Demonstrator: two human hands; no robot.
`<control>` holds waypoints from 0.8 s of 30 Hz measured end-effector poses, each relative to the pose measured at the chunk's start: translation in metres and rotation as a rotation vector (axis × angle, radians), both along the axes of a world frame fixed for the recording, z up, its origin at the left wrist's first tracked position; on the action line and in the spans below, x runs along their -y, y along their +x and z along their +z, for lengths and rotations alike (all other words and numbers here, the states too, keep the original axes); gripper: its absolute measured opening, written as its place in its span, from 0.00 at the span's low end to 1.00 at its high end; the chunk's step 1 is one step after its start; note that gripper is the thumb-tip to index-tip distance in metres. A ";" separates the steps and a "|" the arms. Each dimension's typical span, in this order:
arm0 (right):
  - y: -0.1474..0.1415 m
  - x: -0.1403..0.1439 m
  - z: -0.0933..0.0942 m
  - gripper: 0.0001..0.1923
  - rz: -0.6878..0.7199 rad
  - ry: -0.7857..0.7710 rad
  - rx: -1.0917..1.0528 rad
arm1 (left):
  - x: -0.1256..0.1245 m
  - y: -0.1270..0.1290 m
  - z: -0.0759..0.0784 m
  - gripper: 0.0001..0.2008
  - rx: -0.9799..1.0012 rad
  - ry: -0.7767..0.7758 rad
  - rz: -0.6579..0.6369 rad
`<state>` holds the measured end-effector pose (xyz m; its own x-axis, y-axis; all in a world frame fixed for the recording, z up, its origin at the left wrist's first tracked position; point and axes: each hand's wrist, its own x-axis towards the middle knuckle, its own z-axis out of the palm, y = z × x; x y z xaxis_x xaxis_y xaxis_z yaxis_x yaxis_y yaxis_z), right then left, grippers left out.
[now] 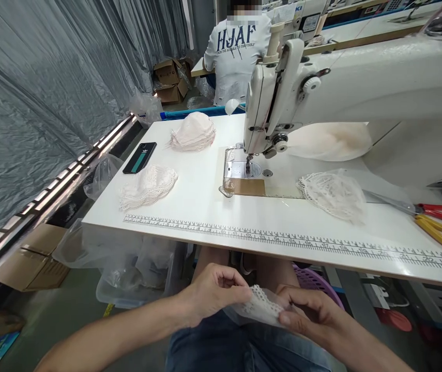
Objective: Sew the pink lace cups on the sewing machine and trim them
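Over my lap, in front of the table edge, both hands pinch a piece of white lace-edged fabric. My left hand grips its left end between thumb and fingers. At the right end, my right hand is closed on it, with thumb and forefinger pressed together. The fabric is sheer, with a scalloped lace strip across its top. On the table beyond lie a lace-edged fabric piece at left, another lace-edged piece at right, and a stack of pale fabric pieces farther back.
A white sewing machine stands on the white table, whose front edge carries a printed ruler. A phone lies at left, scissors at right. Below are a plastic bin and a purple basket. Another person sits beyond.
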<state>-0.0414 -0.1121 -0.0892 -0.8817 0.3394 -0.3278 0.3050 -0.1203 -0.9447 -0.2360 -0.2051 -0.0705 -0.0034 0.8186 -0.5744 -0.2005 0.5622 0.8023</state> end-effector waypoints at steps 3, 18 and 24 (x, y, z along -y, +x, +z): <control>-0.005 0.003 0.003 0.14 0.005 0.002 -0.020 | 0.000 0.003 -0.001 0.11 -0.043 0.037 -0.046; -0.018 0.002 0.011 0.18 -0.053 -0.025 0.011 | -0.005 -0.005 0.011 0.14 -0.062 0.079 -0.138; -0.019 0.002 0.007 0.18 -0.064 -0.004 0.025 | -0.007 -0.004 0.008 0.14 -0.083 0.048 -0.067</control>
